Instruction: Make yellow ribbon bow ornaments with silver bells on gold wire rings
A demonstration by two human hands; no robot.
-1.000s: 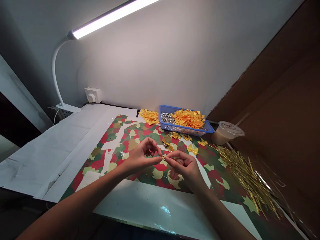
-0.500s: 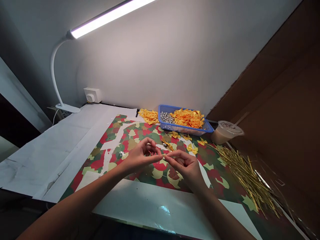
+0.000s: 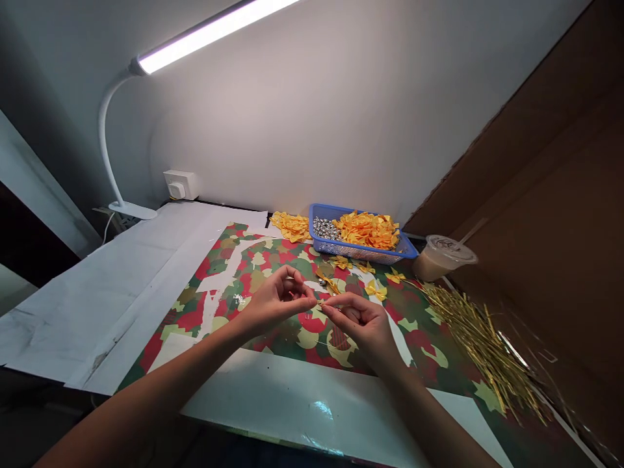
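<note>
In the head view my left hand (image 3: 277, 301) and my right hand (image 3: 361, 318) meet over the patterned sheet, fingertips nearly touching. Both pinch a small gold piece (image 3: 320, 303) between thumb and forefinger; most of it is hidden, so its kind is unclear. Just beyond the fingertips lies a yellow ribbon bow (image 3: 332, 285) with a silver bell (image 3: 322, 282) at it. Further right another yellow bow (image 3: 375, 290) rests on the sheet.
A blue basket (image 3: 316, 246) at the wall holds silver bells and yellow bows; a pile of yellow bows (image 3: 291, 226) lies left of it. To the right are a lidded cup (image 3: 439, 260) and a bundle of gold ties (image 3: 480, 344). A lamp (image 3: 104, 123) stands left.
Almost nothing differs. Both hands keep their pinch in the same place, with only a slight shift of the left fingers.
</note>
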